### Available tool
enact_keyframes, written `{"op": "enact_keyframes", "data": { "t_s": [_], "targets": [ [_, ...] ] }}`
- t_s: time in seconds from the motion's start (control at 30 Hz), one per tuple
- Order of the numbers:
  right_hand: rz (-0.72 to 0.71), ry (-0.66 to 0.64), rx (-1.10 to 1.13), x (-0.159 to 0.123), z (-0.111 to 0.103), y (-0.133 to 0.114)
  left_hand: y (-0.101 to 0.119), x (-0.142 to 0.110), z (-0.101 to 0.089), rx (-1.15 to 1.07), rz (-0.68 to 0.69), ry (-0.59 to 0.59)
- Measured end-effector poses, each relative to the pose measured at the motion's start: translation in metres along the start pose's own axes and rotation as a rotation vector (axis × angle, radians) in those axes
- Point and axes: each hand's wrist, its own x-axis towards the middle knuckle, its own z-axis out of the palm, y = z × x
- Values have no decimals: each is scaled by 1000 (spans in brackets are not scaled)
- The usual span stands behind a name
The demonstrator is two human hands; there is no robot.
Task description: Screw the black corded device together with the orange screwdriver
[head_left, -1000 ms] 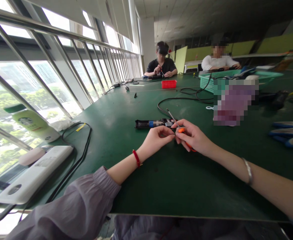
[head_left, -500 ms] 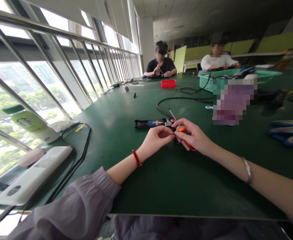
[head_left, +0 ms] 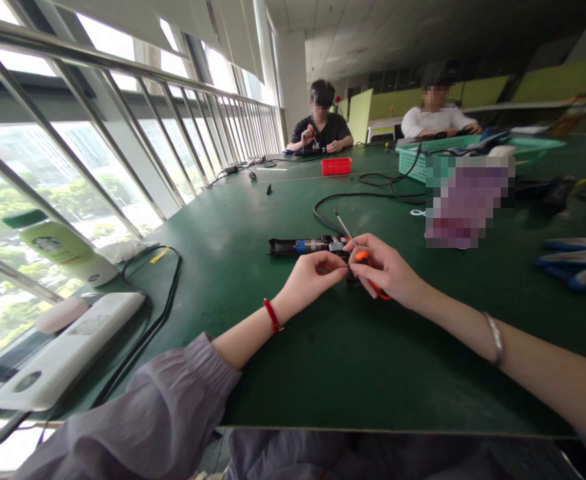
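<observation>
Right hand [head_left: 390, 273] grips screwdriver [head_left: 344, 228]; left hand [head_left: 307, 279] pinched closed, can't tell on what. Black device [head_left: 287, 248] lies just beyond my left, the nearer hand, long axis roughly parallel to bench's [head_left: 373, 373] near edge.

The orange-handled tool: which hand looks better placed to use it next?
Probably the right hand: it holds the orange-handled tool, metal shaft pointing up and away from the wearer. The left hand has its fingers pinched beside the right fingertips; whether they grip something small, I cannot tell.
</observation>
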Motion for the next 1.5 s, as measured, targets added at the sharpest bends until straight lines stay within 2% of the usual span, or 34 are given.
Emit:
{"op": "enact_keyframes", "data": {
  "t_s": [0.1,0.23,0.33,0.43,0.5,0.6,0.8,0.93,1.07,1.27,1.5],
  "targets": [
    [-14,36,-14,1,0,2,0,0,-1,45,13,-4],
    [-28,171,-98,5,-7,7,2,2,-10,282,123,141],
    [7,293,-226,9,-18,11,0,4,-21,490,192,235],
    [103,366,-385,12,-27,15,-5,6,-32,627,197,263],
    [178,343,-436,14,-32,18,-7,7,-36,710,171,255],
    [246,239,-467,17,-35,22,-8,7,-37,833,126,229],
    [284,175,-481,16,-35,17,-5,6,-35,998,82,217],
    [315,111,-411,11,-29,8,-5,7,-41,1017,55,268],
    [315,35,-401,7,-18,1,-5,7,-46,1020,175,304],
    [266,-14,-427,5,-12,2,-9,8,-42,1113,370,229],
    [202,-32,-461,5,-10,8,-10,10,-41,1203,425,155]
  ]
}}
